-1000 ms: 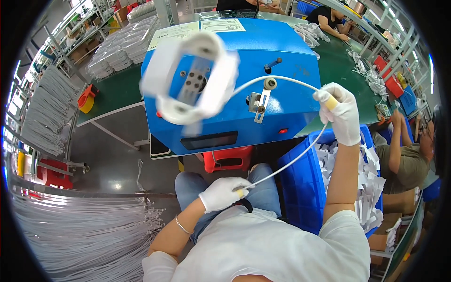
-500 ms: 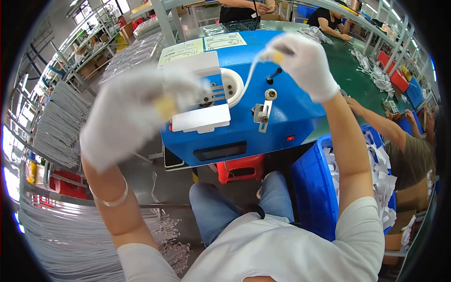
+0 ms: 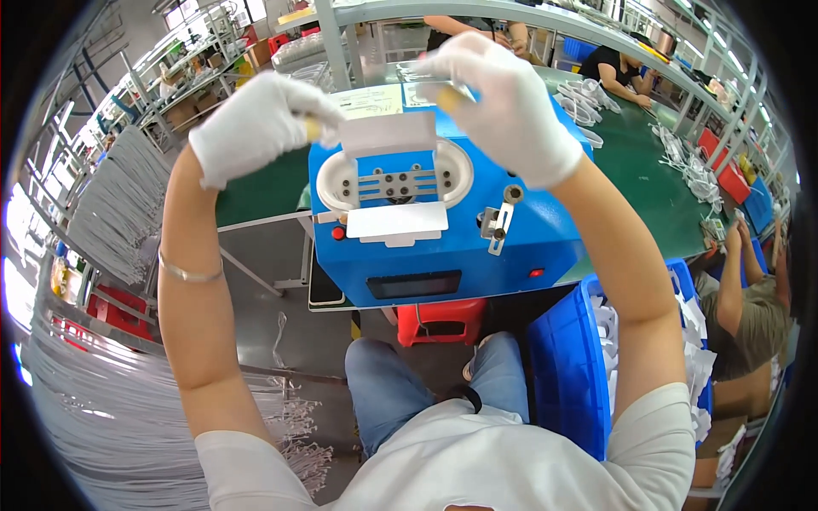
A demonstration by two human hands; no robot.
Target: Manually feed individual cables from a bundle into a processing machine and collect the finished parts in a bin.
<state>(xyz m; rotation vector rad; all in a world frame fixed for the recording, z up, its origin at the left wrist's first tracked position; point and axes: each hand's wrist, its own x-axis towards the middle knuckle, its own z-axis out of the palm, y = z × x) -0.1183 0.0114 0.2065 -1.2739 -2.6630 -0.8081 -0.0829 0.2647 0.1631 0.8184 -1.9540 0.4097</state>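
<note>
White gloves [image 3: 251, 128] with yellow finger patches [image 3: 313, 129] on both hands [image 3: 515, 115], silvery bangle [image 3: 185, 274], white short-sleeved shirt [image 3: 503, 460], blue jeans [image 3: 383, 383]

View is taken from person's head via L cam of side-by-side pair; wide fisheye, tilted down & fwd. Shirt [image 3: 511, 451] is caught v. close at btm, blue machine [image 3: 503, 277] farther at ctr., green counter [image 3: 635, 204] upper R, lines bent near rim.

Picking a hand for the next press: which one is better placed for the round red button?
Probably the left: the left hand is nearer the round red button on the left side of the blue machine; the right hand is farther off.
</note>
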